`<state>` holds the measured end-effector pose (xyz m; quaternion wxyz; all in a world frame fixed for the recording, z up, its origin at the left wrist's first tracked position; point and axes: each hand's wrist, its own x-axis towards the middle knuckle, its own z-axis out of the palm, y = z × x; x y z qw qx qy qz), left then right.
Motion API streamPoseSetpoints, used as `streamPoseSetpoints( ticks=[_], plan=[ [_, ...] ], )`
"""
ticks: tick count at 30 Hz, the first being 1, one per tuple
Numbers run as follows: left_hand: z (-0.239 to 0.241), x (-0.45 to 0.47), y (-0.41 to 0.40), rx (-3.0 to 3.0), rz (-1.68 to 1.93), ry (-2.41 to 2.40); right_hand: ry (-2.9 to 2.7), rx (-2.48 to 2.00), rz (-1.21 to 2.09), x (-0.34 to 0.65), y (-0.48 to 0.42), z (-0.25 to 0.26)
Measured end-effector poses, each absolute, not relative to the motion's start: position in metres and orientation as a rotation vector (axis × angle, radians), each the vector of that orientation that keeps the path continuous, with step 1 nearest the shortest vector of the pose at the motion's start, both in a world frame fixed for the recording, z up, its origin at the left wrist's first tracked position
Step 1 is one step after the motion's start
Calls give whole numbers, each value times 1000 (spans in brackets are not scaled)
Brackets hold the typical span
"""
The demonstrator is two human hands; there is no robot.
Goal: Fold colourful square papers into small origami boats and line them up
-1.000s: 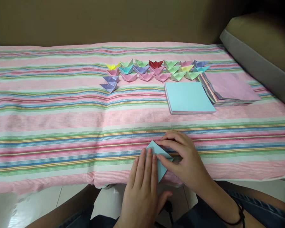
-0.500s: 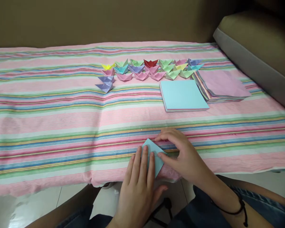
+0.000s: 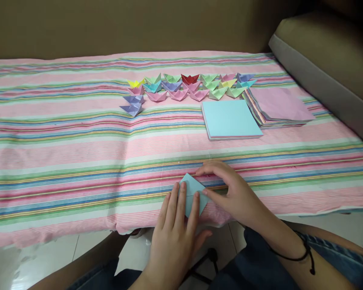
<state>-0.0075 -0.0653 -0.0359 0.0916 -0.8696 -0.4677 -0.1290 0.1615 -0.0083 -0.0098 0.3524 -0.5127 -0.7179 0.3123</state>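
A small light-blue folded paper lies near the front edge of the cloth, turned like a diamond with one corner pointing away from me. My left hand rests on its left and lower part, fingers stretched out flat and apart, covering that side. At the paper's right corner is the thumb of my right hand. The index finger of that hand curves beside the upper right edge, apart from the thumb. A thin crease line shows across the paper between the left fingers.
Several small folded paper boats in many colours stand in rows at the back. A stack of light-blue-topped paper lies beside a pink-topped paper stack. The striped cloth is wrinkled; a cushioned armrest borders the right.
The thin tip at the paper's right corner stuck out past my right thumb before; now it shows less. My left index finger has spread slightly outward. The whole view has shifted a little.
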Motion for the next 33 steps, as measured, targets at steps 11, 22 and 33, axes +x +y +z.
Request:
streamPoseSetpoints(
  ticks=[11, 22, 33],
  plan=[
    [-37, -7, -65, -2590, -371, -1372, -1798, -1336, 1067, 178, -4, -8],
    [-39, -10, -62, -2603, -402, -1341, -1843, -1358, 880, 166, -7, -9],
    [-35, -39, -60, -2619, -508, -1470, -1855, -1367, 865, 168, -7, -12]
  ],
)
